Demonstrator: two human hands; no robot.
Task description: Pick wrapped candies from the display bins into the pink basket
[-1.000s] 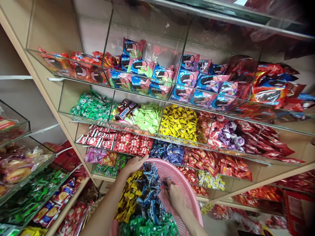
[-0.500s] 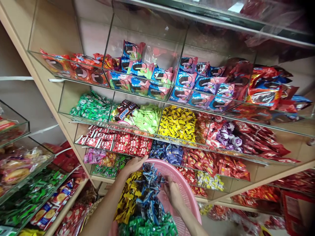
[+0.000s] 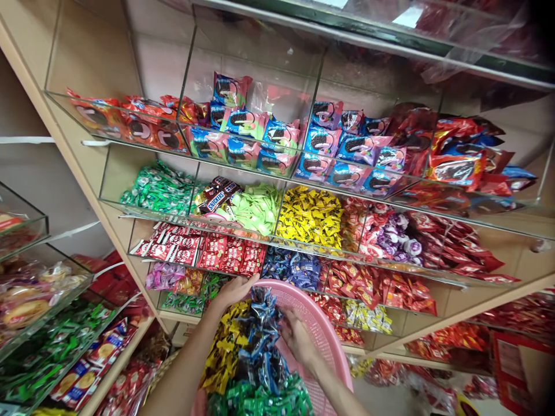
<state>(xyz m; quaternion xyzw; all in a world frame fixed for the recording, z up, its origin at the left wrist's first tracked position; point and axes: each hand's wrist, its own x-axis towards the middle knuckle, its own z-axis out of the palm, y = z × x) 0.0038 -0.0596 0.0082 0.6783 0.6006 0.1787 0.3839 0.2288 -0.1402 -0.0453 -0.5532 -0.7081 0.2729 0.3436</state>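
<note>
A pink perforated plastic basket (image 3: 332,346) stands low before me, holding wrapped sweets. Inside it are blue-and-black wrapped candies (image 3: 263,341) in a tall heap, yellow wrapped candies (image 3: 225,341) on the left and green wrapped candies (image 3: 264,398) at the near side. My left hand (image 3: 234,290) is at the basket's far left rim, fingers stretched out above the yellow candies, nothing visible in it. Against the right side of the blue heap, my right hand (image 3: 298,335) has its fingers bent onto the blue-and-black candies; its fingertips are partly hidden.
Glass-fronted shelves (image 3: 229,228) rise ahead, divided into bins. They hold yellow candies (image 3: 310,219), green candies (image 3: 158,188), Snickers bars (image 3: 219,193) and blue-packed biscuits (image 3: 245,124). Another shelf unit (image 3: 26,231) stands at left. A red box (image 3: 520,370) is at lower right.
My right hand has shifted slightly left and up against the blue-and-black candies. The left hand stays nearly in place. The whole view has moved a little.
</note>
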